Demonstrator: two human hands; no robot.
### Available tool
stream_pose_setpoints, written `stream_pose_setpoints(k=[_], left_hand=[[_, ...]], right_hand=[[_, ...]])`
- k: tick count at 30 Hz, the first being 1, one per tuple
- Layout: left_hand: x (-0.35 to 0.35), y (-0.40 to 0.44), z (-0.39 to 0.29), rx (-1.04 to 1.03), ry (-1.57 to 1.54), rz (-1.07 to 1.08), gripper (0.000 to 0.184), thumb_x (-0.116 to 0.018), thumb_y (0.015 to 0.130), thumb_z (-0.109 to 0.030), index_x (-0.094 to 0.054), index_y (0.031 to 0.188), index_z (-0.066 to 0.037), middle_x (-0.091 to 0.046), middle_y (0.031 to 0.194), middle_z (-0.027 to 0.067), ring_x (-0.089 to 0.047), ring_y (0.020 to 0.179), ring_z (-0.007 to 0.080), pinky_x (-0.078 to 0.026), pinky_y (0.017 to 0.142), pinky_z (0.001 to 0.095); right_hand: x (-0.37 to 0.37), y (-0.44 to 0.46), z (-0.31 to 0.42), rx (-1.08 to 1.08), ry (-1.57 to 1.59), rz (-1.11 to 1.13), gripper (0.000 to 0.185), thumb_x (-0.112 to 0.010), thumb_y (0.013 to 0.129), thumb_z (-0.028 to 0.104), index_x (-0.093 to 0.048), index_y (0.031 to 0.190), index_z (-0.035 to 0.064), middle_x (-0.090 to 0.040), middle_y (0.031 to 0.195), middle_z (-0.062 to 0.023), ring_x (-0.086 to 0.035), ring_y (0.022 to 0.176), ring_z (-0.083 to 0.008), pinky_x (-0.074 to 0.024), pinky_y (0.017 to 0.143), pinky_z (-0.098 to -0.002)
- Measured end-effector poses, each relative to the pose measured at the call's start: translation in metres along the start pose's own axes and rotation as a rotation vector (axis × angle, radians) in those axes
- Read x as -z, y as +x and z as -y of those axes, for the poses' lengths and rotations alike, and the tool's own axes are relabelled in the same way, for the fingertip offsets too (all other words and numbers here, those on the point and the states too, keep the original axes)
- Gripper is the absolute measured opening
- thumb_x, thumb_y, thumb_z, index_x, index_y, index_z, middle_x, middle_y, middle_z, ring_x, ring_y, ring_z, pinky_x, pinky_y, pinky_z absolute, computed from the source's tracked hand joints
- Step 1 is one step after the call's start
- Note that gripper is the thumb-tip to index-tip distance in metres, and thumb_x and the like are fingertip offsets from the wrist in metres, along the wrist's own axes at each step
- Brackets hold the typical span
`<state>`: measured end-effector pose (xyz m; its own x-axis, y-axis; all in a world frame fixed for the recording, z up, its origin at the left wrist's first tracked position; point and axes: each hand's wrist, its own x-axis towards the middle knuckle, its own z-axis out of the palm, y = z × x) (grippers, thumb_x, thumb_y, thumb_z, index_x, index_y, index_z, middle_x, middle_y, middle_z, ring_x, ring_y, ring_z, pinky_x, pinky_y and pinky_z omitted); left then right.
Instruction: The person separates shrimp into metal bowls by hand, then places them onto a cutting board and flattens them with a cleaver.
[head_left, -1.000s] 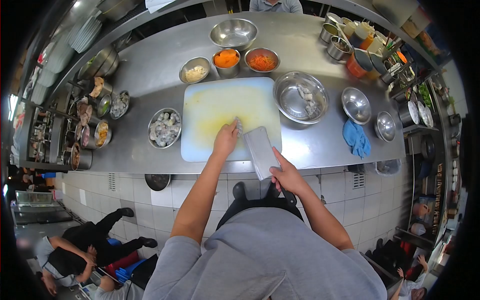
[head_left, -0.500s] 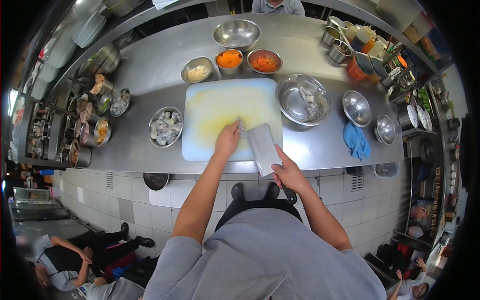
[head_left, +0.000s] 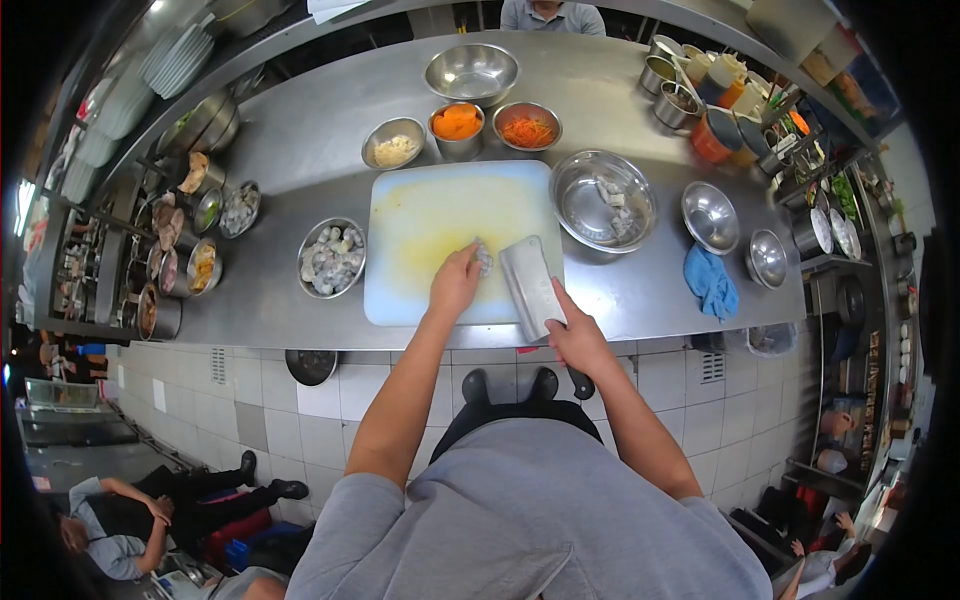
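Observation:
On the white cutting board [head_left: 420, 200], my left hand [head_left: 457, 282] pinches a small grey raw shrimp [head_left: 484, 256] against the yellow-stained surface. A broad-bladed cleaver [head_left: 530, 284] is in my right hand [head_left: 581, 338], its blade over the board's right side and apart from the shrimp. The fingers wrap round where handle and blade meet, and the dark handle end shows below. Left of the board stands a steel bowl [head_left: 304, 279] of whole grey shrimp [head_left: 335, 256]. At its right, a wider steel bowl [head_left: 577, 226] contains a few pale grey pieces [head_left: 620, 213].
Behind the board are bowls of chopped pale food [head_left: 395, 150], orange slices [head_left: 457, 122] and shredded carrot [head_left: 526, 131]. A blue cloth [head_left: 711, 284] lies by two steel bowls at right. Ingredient containers line both sides. A person [head_left: 553, 16] is across the counter.
The cleaver has turned slightly, so its blade now catches more light. My right hand has shifted a little with it. My left hand stays on the shrimp.

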<state>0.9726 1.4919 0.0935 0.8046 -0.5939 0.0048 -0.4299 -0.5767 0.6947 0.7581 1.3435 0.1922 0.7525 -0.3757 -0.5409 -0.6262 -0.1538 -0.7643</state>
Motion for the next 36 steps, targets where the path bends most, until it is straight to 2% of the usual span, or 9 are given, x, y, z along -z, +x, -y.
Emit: stream_pose_setpoints(k=[11,16,20,22,28,30,32,34,36], left_hand=[[-0.001,0.0,0.004,0.038,-0.082,-0.028,0.039,-0.066,0.094,-0.023,-0.063,0.13,-0.007,-0.066,0.097,0.0149,-0.065,0.086,0.0299,-0.053,0.079,0.0411],[0.001,-0.001,-0.004,0.058,-0.009,-0.012,0.043,-0.071,0.091,-0.029,-0.065,0.125,-0.004,-0.067,0.099,0.0158,-0.065,0.084,0.03,-0.053,0.078,0.0415],[-0.006,-0.004,-0.01,0.047,0.046,-0.055,0.046,-0.074,0.088,-0.034,-0.065,0.122,-0.004,-0.068,0.102,0.0158,-0.067,0.087,0.0306,-0.054,0.079,0.0423],[-0.01,-0.001,-0.004,-0.001,0.088,-0.137,0.05,-0.077,0.085,-0.036,-0.066,0.123,-0.005,-0.066,0.09,0.012,-0.065,0.08,0.0283,-0.053,0.073,0.0399],[-0.014,0.0,0.01,-0.027,0.08,-0.116,0.042,-0.078,0.081,-0.03,-0.069,0.113,-0.004,-0.069,0.092,0.0137,-0.066,0.081,0.0284,-0.053,0.074,0.04],[-0.015,0.003,0.022,0.001,0.011,-0.071,0.04,-0.078,0.08,-0.03,-0.069,0.109,-0.004,-0.069,0.091,0.0113,-0.065,0.078,0.0253,-0.052,0.071,0.038],[-0.001,-0.001,0.018,0.025,-0.06,-0.019,0.038,-0.079,0.08,-0.03,-0.07,0.105,-0.003,-0.069,0.09,0.009,-0.065,0.075,0.0221,-0.052,0.068,0.036],[0.031,-0.009,-0.001,0.308,-0.487,0.246,0.032,-0.077,0.084,-0.027,-0.068,0.103,-0.004,-0.064,0.085,0.0016,-0.058,0.068,0.0126,-0.046,0.06,0.0281],[0.056,-0.014,-0.006,0.353,-0.585,0.3,0.028,-0.075,0.086,-0.025,-0.067,0.104,-0.006,-0.061,0.084,-0.001,-0.055,0.067,0.0096,-0.043,0.058,0.0252]], right_hand=[[0.005,0.017,-0.014,-0.003,-0.107,-0.06,0.075,-0.056,0.098,0.012,-0.022,0.162,0.0305,-0.064,0.071,-0.0094,-0.057,0.05,-0.0165,-0.0533,0.052,-0.0341],[0.01,0.032,-0.047,0.194,-0.291,-0.228,0.074,-0.056,0.099,0.012,-0.022,0.162,0.0321,-0.063,0.071,-0.0101,-0.058,0.053,-0.0176,-0.0535,0.054,-0.0353],[0.007,0.029,-0.041,0.227,-0.234,-0.217,0.075,-0.057,0.098,0.013,-0.022,0.162,0.0315,-0.064,0.071,-0.0105,-0.058,0.053,-0.0185,-0.0534,0.055,-0.035],[-0.001,0.034,-0.032,0.255,-0.241,-0.208,0.075,-0.057,0.098,0.013,-0.022,0.162,0.0315,-0.065,0.072,-0.0106,-0.058,0.052,-0.0186,-0.0533,0.055,-0.0346],[-0.016,0.053,-0.027,0.225,-0.228,-0.117,0.075,-0.057,0.098,0.014,-0.022,0.162,0.0316,-0.065,0.072,-0.0107,-0.059,0.052,-0.0177,-0.0536,0.053,-0.0349],[-0.008,0.044,-0.018,0.081,-0.197,-0.038,0.077,-0.059,0.097,0.022,-0.018,0.162,0.028,-0.07,0.095,-0.0287,-0.068,0.091,-0.0461,-0.0517,0.086,-0.0513],[-0.007,0.046,-0.029,0.1,-0.208,-0.063,0.077,-0.059,0.097,0.022,-0.018,0.162,0.0279,-0.07,0.094,-0.0283,-0.068,0.09,-0.0459,-0.0518,0.085,-0.0513],[-0.006,0.048,-0.039,0.118,-0.214,-0.091,0.077,-0.059,0.097,0.022,-0.017,0.162,0.0278,-0.07,0.093,-0.0278,-0.068,0.089,-0.0457,-0.0519,0.085,-0.0513],[-0.005,0.048,-0.045,0.14,-0.218,-0.104,0.078,-0.059,0.097,0.022,-0.017,0.162,0.0274,-0.07,0.091,-0.0276,-0.068,0.089,-0.0461,-0.0514,0.083,-0.052]])
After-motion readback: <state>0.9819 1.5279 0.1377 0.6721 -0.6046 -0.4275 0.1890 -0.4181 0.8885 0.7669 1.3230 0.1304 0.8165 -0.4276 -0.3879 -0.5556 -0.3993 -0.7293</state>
